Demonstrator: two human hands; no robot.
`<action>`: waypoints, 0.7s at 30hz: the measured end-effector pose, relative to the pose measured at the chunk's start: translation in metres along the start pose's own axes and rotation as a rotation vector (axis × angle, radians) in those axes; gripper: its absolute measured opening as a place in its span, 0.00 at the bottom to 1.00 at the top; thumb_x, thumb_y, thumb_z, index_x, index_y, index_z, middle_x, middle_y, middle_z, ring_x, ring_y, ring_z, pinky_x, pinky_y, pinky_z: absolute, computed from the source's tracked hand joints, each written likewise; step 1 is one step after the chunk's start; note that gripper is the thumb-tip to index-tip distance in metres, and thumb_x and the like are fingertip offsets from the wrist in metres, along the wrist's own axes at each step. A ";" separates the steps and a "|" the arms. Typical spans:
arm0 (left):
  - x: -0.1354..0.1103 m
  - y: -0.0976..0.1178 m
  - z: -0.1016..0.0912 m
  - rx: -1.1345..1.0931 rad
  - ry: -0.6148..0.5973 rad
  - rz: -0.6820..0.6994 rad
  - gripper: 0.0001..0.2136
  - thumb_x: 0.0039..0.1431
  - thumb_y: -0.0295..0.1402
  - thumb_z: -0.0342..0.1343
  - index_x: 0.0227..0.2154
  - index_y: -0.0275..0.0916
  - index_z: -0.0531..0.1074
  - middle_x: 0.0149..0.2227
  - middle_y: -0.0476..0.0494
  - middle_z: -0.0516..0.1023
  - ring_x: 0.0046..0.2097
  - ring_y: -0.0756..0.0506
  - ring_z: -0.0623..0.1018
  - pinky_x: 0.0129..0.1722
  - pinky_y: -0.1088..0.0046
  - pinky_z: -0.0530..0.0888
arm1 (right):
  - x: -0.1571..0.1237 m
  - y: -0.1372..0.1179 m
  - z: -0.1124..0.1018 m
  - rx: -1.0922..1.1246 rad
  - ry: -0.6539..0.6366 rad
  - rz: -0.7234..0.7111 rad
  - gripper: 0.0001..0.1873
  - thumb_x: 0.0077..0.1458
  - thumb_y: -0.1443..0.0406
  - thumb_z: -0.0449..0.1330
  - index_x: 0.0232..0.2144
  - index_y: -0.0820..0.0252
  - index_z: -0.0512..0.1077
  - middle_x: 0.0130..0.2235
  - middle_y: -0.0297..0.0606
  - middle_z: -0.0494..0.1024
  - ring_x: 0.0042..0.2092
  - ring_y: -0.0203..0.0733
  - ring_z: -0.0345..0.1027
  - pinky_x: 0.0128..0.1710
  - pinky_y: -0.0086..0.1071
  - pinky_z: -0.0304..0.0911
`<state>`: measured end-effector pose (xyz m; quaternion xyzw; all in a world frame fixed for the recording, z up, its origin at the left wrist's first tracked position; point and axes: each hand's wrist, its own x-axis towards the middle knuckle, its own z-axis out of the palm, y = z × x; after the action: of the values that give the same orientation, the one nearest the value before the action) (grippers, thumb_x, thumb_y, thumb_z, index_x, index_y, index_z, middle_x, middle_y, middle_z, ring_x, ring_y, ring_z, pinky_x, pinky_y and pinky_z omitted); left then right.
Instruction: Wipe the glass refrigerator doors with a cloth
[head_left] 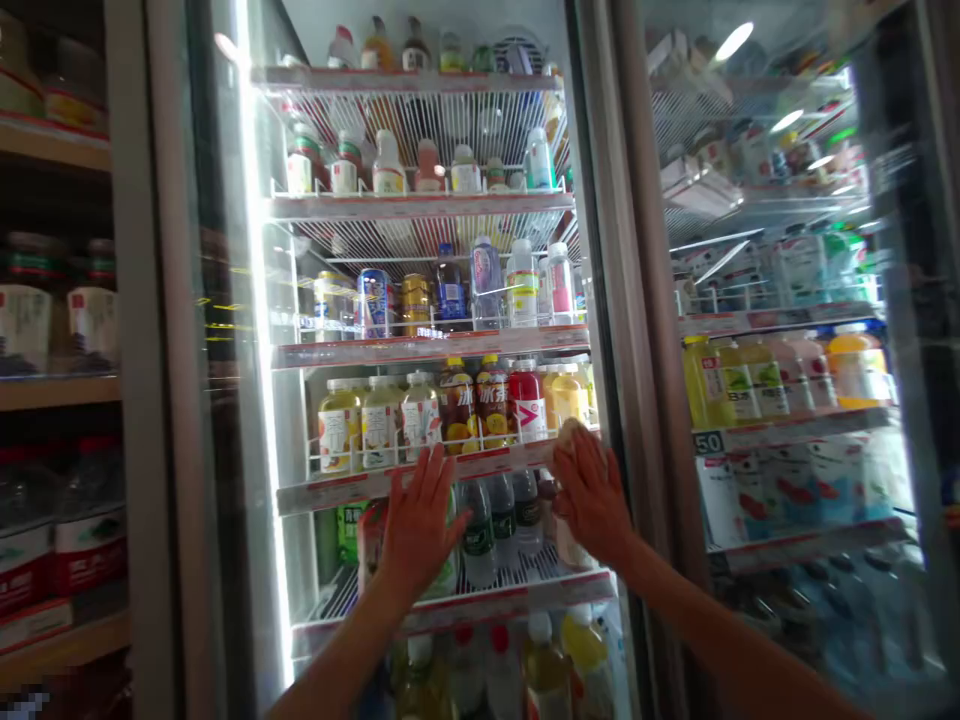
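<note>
Ahead stands a lit drinks fridge with a shelf edge [330, 493] running across at hand height. My left hand [417, 520] is raised flat near that edge with its fingers spread and nothing in it. Farther right, my right hand [592, 495] presses a pale, crumpled cloth [571, 436] against the right part of the same edge; most of the cloth is hidden under the fingers. Just above the edge are a red bottle [528, 400] and dark brown bottles with yellow caps [493, 400]. Clear water bottles [478, 533] show between my hands.
More bottles and cans, such as a blue can [373, 303], fill the shelves above. The metal door frame [645, 250] stands close to my right arm. Beyond it is another stocked fridge section with a yellow bottle [705, 383]. Wooden shelves [56, 392] with bottles are at left.
</note>
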<state>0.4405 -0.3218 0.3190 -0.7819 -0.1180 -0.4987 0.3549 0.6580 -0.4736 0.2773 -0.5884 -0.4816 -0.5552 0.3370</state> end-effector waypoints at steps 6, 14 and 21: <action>-0.014 0.008 0.005 -0.023 0.003 -0.028 0.36 0.59 0.41 0.47 0.63 0.37 0.36 0.61 0.36 0.58 0.65 0.40 0.51 0.63 0.55 0.44 | -0.030 0.003 -0.003 -0.051 -0.030 -0.024 0.27 0.56 0.68 0.49 0.59 0.58 0.56 0.64 0.49 0.52 0.65 0.51 0.42 0.60 0.55 0.46; -0.025 0.014 0.008 -0.047 -0.001 -0.008 0.35 0.58 0.41 0.49 0.63 0.37 0.40 0.62 0.35 0.57 0.65 0.41 0.52 0.63 0.55 0.45 | -0.036 0.000 -0.006 0.019 -0.074 -0.244 0.21 0.54 0.70 0.50 0.51 0.59 0.66 0.61 0.45 0.60 0.65 0.47 0.45 0.62 0.49 0.43; -0.031 0.020 0.007 -0.038 0.007 0.016 0.35 0.58 0.41 0.49 0.63 0.34 0.40 0.60 0.33 0.59 0.65 0.41 0.49 0.63 0.55 0.45 | -0.024 -0.013 -0.007 0.046 -0.060 -0.136 0.23 0.55 0.69 0.49 0.53 0.62 0.65 0.61 0.48 0.58 0.65 0.48 0.42 0.62 0.51 0.43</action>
<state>0.4416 -0.3263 0.2814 -0.7876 -0.1009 -0.5009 0.3443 0.6452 -0.4807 0.2532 -0.5630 -0.5430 -0.5475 0.2973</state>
